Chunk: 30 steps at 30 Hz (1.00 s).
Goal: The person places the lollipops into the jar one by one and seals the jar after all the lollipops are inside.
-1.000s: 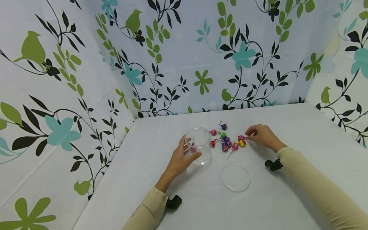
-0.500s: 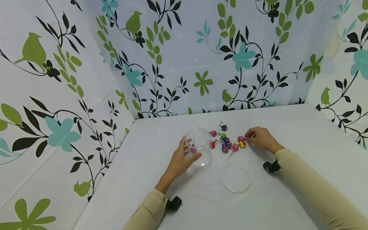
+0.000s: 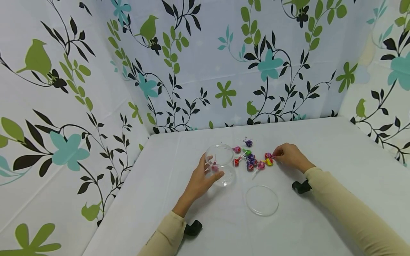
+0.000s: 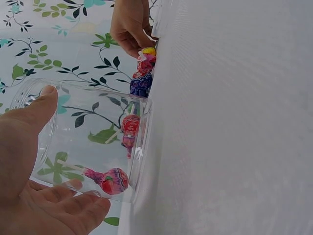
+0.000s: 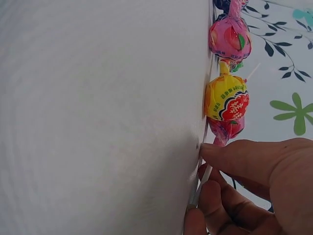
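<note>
My left hand (image 3: 200, 181) holds a clear jar (image 3: 228, 173) upright at the table surface, thumb on one side and fingers round the other. Inside the jar lies a pink-wrapped lollipop (image 4: 113, 181) with its white stick leaning up. A red lollipop (image 4: 130, 126) shows through the jar wall. My right hand (image 3: 292, 156) is at the right end of the lollipop pile, where thumb and fingers pinch the stick (image 5: 207, 174) of a pink lollipop (image 5: 230, 128). That lollipop is partly hidden behind a yellow one (image 5: 227, 100).
Several purple, red and green lollipops (image 3: 251, 161) lie bunched between the hands. A single purple one (image 3: 248, 143) sits farther back. In front of the pile lies a clear round lid (image 3: 262, 215) on the white table (image 3: 224, 227). A patterned cloth (image 3: 198, 71) hangs behind.
The right forearm has shifted slightly left, while its fingers stay at the pink lollipop's stick. The left hand and jar hold still; the head view has tilted a little.
</note>
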Each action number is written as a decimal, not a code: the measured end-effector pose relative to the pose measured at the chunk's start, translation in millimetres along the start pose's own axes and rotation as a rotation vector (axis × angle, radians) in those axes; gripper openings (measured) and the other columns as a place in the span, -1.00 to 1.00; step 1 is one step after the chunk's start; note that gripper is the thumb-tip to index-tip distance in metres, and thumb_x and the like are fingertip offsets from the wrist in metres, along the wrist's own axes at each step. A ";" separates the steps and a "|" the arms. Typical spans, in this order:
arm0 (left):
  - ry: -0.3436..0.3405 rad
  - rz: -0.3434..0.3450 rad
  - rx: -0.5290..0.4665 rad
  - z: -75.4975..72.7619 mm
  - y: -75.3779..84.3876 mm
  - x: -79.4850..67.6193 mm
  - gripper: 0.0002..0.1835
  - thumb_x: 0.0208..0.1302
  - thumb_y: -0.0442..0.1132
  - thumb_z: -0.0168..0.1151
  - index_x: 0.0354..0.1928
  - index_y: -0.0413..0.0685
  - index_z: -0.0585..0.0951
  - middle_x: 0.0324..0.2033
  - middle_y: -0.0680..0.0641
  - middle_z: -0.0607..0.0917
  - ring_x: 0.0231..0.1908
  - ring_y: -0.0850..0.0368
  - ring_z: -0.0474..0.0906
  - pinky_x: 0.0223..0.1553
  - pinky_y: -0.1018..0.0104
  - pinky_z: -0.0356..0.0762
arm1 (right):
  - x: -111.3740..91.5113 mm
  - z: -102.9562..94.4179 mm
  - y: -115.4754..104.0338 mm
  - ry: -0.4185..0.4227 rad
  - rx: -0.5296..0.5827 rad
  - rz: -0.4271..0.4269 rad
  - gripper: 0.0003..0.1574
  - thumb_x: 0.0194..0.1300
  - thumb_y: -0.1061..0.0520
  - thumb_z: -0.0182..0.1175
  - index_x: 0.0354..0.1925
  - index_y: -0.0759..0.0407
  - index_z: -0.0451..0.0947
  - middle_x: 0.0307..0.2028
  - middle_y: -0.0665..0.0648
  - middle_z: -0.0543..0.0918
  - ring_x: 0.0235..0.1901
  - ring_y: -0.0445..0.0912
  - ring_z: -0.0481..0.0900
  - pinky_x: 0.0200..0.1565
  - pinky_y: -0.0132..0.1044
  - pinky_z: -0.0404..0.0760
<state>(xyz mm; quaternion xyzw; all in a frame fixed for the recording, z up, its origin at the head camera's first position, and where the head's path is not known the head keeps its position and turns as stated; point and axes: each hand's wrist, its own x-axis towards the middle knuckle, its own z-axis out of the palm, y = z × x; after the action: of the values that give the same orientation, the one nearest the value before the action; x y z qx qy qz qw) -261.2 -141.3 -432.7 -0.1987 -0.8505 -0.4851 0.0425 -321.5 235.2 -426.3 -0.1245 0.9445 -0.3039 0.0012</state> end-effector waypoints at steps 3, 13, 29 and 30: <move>0.001 0.004 -0.005 0.2 -0.3 -0.3 0.08 0.33 0.16 0.44 0.65 -0.03 0.01 0.49 -0.20 0.35 0.43 -0.20 0.34 0.37 -0.07 0.37 | -0.1 0.5 -0.2 0.002 -0.004 -0.003 -0.85 0.38 0.32 0.31 -0.13 0.40 0.72 -0.25 0.23 0.71 -0.21 0.14 0.57 -0.03 0.11 0.66; 0.003 0.010 -0.004 0.7 -0.2 0.4 0.09 0.33 0.16 0.43 0.66 -0.03 0.00 0.49 -0.17 0.35 0.42 -0.20 0.35 0.37 -0.05 0.38 | 0.0 -2.2 0.9 0.022 -0.014 -0.016 -0.90 0.37 0.33 0.31 -0.18 0.38 0.72 -0.27 0.21 0.70 -0.25 0.11 0.55 -0.09 0.06 0.67; -0.001 0.014 0.007 -0.2 -0.5 -0.2 0.10 0.34 0.18 0.42 0.66 -0.08 0.01 0.50 -0.16 0.34 0.43 -0.21 0.34 0.37 -0.03 0.38 | 0.5 -11.5 -8.6 0.070 -0.001 -0.055 -0.85 0.38 0.32 0.33 -0.12 0.39 0.72 -0.25 0.21 0.70 -0.24 0.12 0.56 -0.21 -0.08 0.69; -0.001 0.015 0.007 -0.2 -0.7 -0.2 0.10 0.34 0.18 0.42 0.66 -0.08 0.00 0.50 -0.16 0.34 0.42 -0.21 0.34 0.37 -0.03 0.38 | 0.1 -11.8 -10.1 0.071 0.001 -0.053 -0.85 0.38 0.32 0.33 -0.11 0.39 0.73 -0.25 0.21 0.70 -0.23 0.13 0.56 -0.21 -0.09 0.69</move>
<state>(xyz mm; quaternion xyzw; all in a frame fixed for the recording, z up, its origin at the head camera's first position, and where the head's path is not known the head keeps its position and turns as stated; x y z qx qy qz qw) -261.2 -141.9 -433.2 -0.2050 -0.8507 -0.4818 0.0465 -320.2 234.0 -410.9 -0.1386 0.9402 -0.3085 -0.0403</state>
